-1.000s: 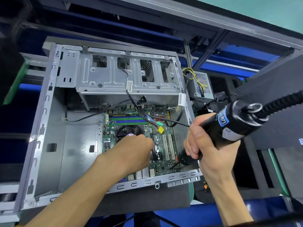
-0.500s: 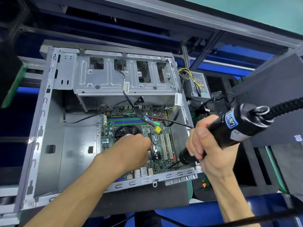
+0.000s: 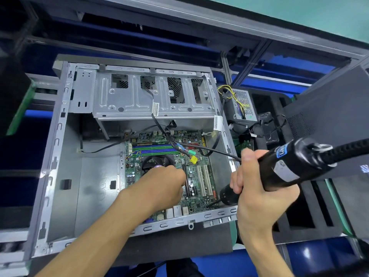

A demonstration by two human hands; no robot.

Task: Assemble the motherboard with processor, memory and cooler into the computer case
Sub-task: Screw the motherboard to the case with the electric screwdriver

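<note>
The grey computer case [image 3: 60,176] lies open on its side. A green motherboard [image 3: 197,176] sits inside at its right half, with blue and green memory sticks [image 3: 153,149] and a black cooler fan [image 3: 153,161]. My left hand [image 3: 159,186] rests on the board over the cooler, fingers curled down; what they hold is hidden. My right hand [image 3: 257,186] grips a black electric screwdriver [image 3: 289,166]. Its bit tip [image 3: 209,204] touches the board's lower right corner.
A metal drive cage [image 3: 151,98] spans the case's top. Loose black cables with yellow and green plugs [image 3: 192,156] hang over the board. A power supply with yellow wires [image 3: 239,102] sits outside at the right, beside black foam trays [image 3: 311,206]. The screwdriver's coiled cord [image 3: 351,146] runs right.
The view has shifted slightly. My right hand and the screwdriver have edged a little rightward along the board's lower corner. My left hand stays on the board.
</note>
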